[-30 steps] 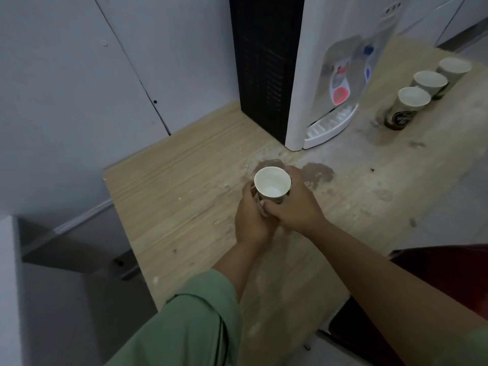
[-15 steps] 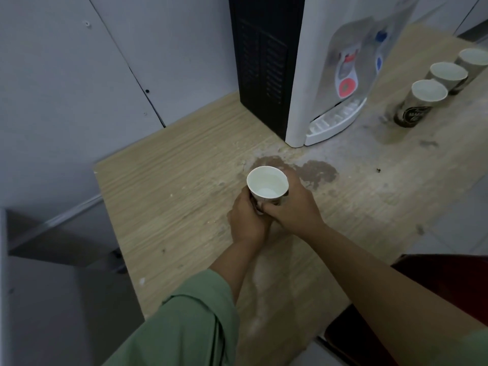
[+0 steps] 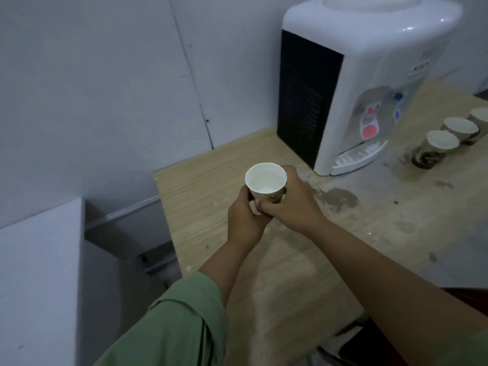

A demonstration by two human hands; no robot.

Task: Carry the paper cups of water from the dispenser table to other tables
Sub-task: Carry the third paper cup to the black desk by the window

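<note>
A white paper cup [image 3: 265, 180] with water in it is held above the wooden dispenser table [image 3: 206, 175]. My left hand [image 3: 244, 220] wraps its lower left side and my right hand [image 3: 293, 202] wraps its right side, so both hands grip the cup. The cup stands upright, its base hidden by my fingers. Three more paper cups [image 3: 435, 147] stand in a row at the far right of the table, beside the white water dispenser [image 3: 369, 75].
A wet patch [image 3: 338, 198] darkens the tabletop in front of the dispenser's drip tray [image 3: 356, 157]. Grey wall panels rise behind the table. A white partition [image 3: 39, 273] stands at the left, with a gap to the table's left edge. A dark red seat [image 3: 369, 339] sits bottom right.
The cup has risen a little between both hands and shifted left of the wet patch. The view has tilted up, showing more of the dispenser.
</note>
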